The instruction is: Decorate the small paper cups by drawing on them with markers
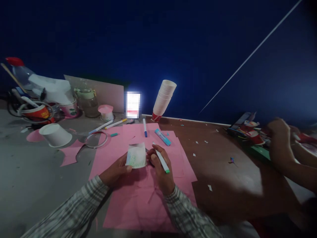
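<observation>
Your left hand (120,169) grips a marked white cup (135,157), your right hand (162,168) a marker (162,162) at its right; apparently colouring, the next stroke calls for steady support

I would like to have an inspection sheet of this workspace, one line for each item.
Surface: table, grey left, brown right; pink sheets under the hands
Job's things: white cup with green and blue marks; green-ended marker
Clutter: paper scraps, upturned cup, blue-capped marker
Hands: left hand holds the white cup; right hand holds the green-ended marker
Cables: nothing clearly seen
Surroundings: blue wall, cup stack, another person's arm at right
</observation>
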`<action>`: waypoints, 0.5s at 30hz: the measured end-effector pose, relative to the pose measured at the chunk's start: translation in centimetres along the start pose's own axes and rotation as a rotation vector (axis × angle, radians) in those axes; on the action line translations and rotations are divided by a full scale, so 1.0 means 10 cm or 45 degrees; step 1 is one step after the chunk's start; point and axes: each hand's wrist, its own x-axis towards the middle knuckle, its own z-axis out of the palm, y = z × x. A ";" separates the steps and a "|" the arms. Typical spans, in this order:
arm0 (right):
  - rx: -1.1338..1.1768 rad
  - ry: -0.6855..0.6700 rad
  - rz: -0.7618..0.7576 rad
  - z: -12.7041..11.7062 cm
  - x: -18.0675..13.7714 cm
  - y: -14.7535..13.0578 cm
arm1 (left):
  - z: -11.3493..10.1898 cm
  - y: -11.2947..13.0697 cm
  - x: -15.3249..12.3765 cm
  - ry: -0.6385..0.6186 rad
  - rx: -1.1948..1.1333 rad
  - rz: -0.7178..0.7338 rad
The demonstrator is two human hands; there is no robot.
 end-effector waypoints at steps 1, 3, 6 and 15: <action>0.008 -0.021 -0.003 0.01 0.00 -0.01 | 0.00 0.01 0.00 -0.015 0.014 -0.006; -0.003 -0.064 -0.008 0.02 0.00 -0.01 | 0.00 0.02 -0.01 -0.031 0.039 -0.036; -0.012 -0.120 0.025 0.02 0.02 0.01 | -0.01 0.01 -0.01 -0.009 0.096 -0.090; 0.052 0.023 0.013 -0.04 0.12 -0.01 | 0.21 0.00 0.09 0.242 0.065 0.086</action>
